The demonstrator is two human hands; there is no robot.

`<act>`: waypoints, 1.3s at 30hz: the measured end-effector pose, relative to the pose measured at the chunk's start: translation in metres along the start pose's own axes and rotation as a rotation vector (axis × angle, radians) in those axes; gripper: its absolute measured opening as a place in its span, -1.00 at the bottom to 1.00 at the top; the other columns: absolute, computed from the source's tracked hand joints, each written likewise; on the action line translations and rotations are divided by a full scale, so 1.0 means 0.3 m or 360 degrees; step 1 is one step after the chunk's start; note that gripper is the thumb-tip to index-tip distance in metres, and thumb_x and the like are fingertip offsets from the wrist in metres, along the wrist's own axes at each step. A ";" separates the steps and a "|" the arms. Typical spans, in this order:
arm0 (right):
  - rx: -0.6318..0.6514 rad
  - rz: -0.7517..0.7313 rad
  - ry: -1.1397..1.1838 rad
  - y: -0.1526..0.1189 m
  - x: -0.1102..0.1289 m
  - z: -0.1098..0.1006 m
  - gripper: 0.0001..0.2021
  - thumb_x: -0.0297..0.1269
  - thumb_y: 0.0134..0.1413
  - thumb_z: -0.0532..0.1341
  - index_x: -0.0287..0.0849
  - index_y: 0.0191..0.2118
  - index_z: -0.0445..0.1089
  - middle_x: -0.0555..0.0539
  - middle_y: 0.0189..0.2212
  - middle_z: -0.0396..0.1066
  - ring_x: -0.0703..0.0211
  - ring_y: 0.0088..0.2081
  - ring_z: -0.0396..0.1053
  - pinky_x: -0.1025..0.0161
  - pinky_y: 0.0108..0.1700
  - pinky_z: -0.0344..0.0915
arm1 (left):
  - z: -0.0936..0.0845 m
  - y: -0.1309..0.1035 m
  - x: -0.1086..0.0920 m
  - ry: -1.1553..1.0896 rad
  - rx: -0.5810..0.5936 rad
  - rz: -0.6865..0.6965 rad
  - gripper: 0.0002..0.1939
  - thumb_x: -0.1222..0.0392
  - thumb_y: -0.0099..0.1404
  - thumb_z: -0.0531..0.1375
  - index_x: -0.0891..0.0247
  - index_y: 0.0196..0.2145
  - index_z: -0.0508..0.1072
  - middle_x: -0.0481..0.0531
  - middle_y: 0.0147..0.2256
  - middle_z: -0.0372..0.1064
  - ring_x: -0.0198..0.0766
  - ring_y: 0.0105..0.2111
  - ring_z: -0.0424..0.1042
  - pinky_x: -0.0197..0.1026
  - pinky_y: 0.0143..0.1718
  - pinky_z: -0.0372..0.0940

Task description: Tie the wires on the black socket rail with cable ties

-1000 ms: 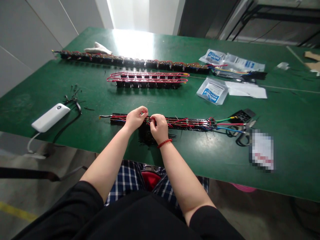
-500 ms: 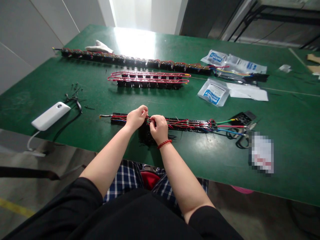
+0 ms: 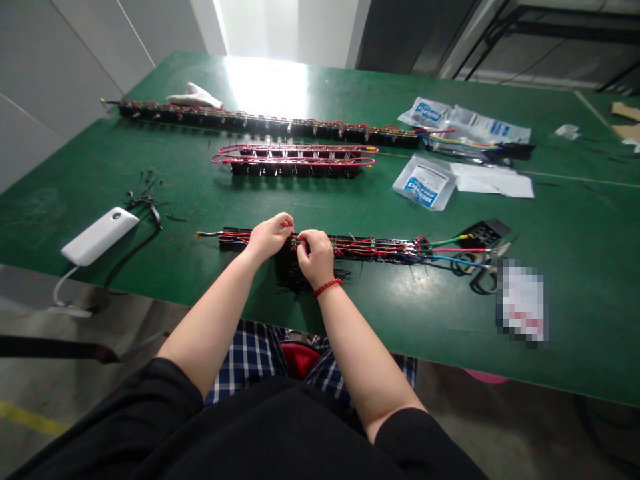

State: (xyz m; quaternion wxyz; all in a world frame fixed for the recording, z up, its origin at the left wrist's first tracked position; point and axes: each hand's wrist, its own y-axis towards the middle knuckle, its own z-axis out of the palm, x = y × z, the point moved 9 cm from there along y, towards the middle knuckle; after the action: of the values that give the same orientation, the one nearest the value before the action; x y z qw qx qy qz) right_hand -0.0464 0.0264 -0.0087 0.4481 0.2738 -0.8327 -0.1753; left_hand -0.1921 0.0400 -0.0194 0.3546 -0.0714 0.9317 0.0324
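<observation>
A long black strip carrying red, green and blue wires (image 3: 400,248) lies across the table in front of me. My left hand (image 3: 271,236) is over its left half, thumb and fingers pinched together. Close beside it on the right, my right hand (image 3: 316,255) is also closed in a pinch at the same strip. Whatever is between the fingertips of either hand is too small to make out. Under and in front of my hands lies a pile of thin black cable ties (image 3: 293,275). Green, red and blue wire ends (image 3: 463,251) stick out from the strip's right end.
Scissors (image 3: 483,283) and a blurred packet (image 3: 523,300) lie to the right. Farther back are a red-wired black block (image 3: 295,172), a longer wired strip (image 3: 270,123), a white glove (image 3: 195,95) and plastic bags (image 3: 425,183). A white device (image 3: 100,237) with a cord is at left.
Both hands stay pinched at the strip, with a small gap opening between their fingertips. The whole view has shifted slightly; the objects on the table keep their places.
</observation>
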 end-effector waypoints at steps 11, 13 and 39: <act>0.0039 0.0039 -0.0021 0.000 -0.007 0.011 -0.83 -0.46 0.14 0.09 -0.11 -0.26 0.40 -0.11 -0.28 0.49 0.01 -0.19 0.37 0.09 -0.05 0.30 | -0.003 -0.004 -0.008 -0.0040 -0.0039 0.0004 -0.89 0.17 0.35 0.09 0.06 -0.22 0.40 -0.17 -0.36 0.51 -0.30 -0.36 0.44 -0.29 -0.32 0.17; 0.0040 0.0040 -0.0023 0.000 -0.006 0.010 -0.83 -0.46 0.14 0.09 -0.11 -0.26 0.40 -0.11 -0.28 0.49 0.02 -0.18 0.37 0.10 -0.04 0.29 | -0.005 -0.001 -0.006 -0.0083 -0.0032 0.0005 -0.90 0.18 0.33 0.09 0.07 -0.23 0.40 -0.17 -0.37 0.51 -0.30 -0.35 0.45 -0.29 -0.30 0.19; 0.0083 0.0030 -0.0021 0.000 0.001 0.012 -0.83 -0.47 0.13 0.09 -0.11 -0.27 0.39 -0.10 -0.28 0.50 0.03 -0.17 0.37 0.10 -0.01 0.30 | -0.058 -0.181 -0.025 0.0395 -0.0594 0.0453 -0.78 0.10 0.41 0.07 0.18 -0.10 0.44 0.10 -0.08 0.50 -0.07 0.00 0.39 -0.02 0.16 0.14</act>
State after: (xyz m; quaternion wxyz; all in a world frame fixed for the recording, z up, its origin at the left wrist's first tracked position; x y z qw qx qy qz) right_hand -0.0495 0.0264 -0.0106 0.4371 0.2765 -0.8424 -0.1512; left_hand -0.1895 -0.0147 -0.0020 0.2102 -0.0071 0.9466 0.2442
